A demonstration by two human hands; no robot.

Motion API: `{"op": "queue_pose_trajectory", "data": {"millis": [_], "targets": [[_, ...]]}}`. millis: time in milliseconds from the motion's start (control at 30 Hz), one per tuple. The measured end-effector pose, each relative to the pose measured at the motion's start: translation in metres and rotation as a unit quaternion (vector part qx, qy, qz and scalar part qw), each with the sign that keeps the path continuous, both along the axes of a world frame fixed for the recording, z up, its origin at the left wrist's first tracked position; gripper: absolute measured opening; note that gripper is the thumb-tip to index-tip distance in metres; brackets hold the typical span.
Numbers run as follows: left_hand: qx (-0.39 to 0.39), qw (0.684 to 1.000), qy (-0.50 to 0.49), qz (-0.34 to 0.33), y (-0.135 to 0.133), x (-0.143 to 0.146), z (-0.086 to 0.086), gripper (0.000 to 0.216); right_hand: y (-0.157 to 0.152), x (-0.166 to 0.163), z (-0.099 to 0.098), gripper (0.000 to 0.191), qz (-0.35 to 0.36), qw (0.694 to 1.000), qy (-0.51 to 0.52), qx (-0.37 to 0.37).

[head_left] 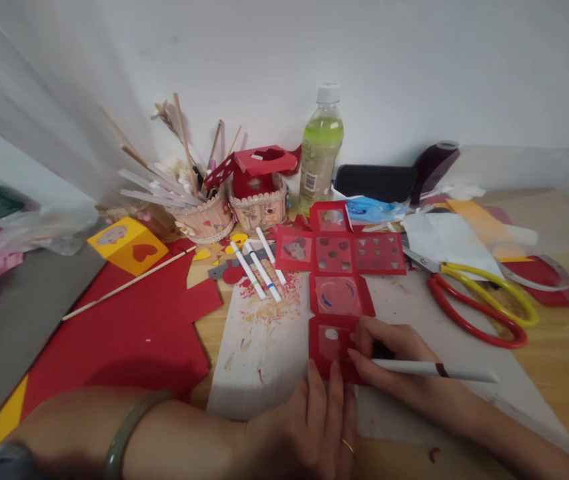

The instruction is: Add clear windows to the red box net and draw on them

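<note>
R hand point(399, 353) was closed in a writing grip round a white pen-like tool point(434, 369), working end down on the nearest panel of the red cross-shaped card point(337, 297). L hand point(314, 427) lay flat, fingers straight, holding nothing, fingertips pressing the card's near edge. The card sat on a white sheet point(264, 347) on the wooden table point(554, 360), just in front of the person, w/ scissors point(479, 300) to the right and three white markers point(259, 267) to the left behind it.

Risks, as I judged them: L fingertips were v. close to the tool's working end, so a slip toward them could nick or mark a finger. The card was pinned at one edge only, so a sideways push might swing or crease it. The tip was hidden under the R fingers, so I couldn't tell blade from nib.

Tool's long axis ran approx left-right across the view, nearly level; working end pointed left at the card, tail end w/ dark band pointed right. The card's long arm ran away from the person toward the wall, short arm crosswise
</note>
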State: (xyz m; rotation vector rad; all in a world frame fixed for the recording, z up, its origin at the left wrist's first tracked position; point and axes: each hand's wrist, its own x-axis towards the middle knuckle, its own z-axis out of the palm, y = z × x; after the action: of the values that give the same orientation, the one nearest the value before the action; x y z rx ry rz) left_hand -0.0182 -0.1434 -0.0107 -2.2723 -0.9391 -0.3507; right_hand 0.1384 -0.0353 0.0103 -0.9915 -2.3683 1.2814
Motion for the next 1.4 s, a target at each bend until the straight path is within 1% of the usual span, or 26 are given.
{"op": "queue_pose_trajectory", "data": {"millis": [233, 467, 633, 800, 933, 1067, 1167, 1400], "targets": [[0.013, 0.999, -0.034, 0.03, -0.0025, 0.0052, -0.0072, 0.027, 0.0004, 0.0006, -0.0014, 0.026, 0.0, 1.0, 0.004, -0.003], [0.011, 1.0, -0.014, 0.007, -0.0004, 0.0023, -0.0039, 0.027, -0.0006, 0.0012, -0.0042, 0.026, 0.0, 1.0, 0.008, 0.0], [-0.005, 0.999, -0.027, 0.035, -0.0024, 0.0038, -0.0055, 0.028, -0.0005, 0.0012, -0.0007, 0.026, 0.001, 1.0, 0.007, 0.003], [-0.006, 1.0, -0.002, 0.001, -0.0008, 0.001, -0.0023, 0.029, -0.0004, 0.0016, -0.0003, 0.025, -0.018, 1.0, 0.013, 0.003], [-0.001, 1.0, -0.01, 0.009, 0.0005, -0.0004, -0.0004, 0.029, -0.0005, 0.0027, -0.0037, 0.026, -0.026, 1.0, 0.012, 0.008], [-0.003, 1.0, -0.001, 0.001, 0.001, -0.0011, 0.0008, 0.03, 0.0, 0.0023, -0.0057, 0.025, -0.03, 0.999, 0.012, 0.019], [-0.002, 1.0, 0.001, -0.003, 0.001, -0.0008, 0.001, 0.028, -0.0007, 0.0021, -0.004, 0.025, -0.021, 0.999, 0.018, 0.024], [0.002, 0.999, -0.028, 0.017, -0.0007, 0.0025, -0.0043, 0.029, -0.0015, 0.0009, -0.0009, 0.025, -0.013, 1.0, 0.013, 0.024]]}}
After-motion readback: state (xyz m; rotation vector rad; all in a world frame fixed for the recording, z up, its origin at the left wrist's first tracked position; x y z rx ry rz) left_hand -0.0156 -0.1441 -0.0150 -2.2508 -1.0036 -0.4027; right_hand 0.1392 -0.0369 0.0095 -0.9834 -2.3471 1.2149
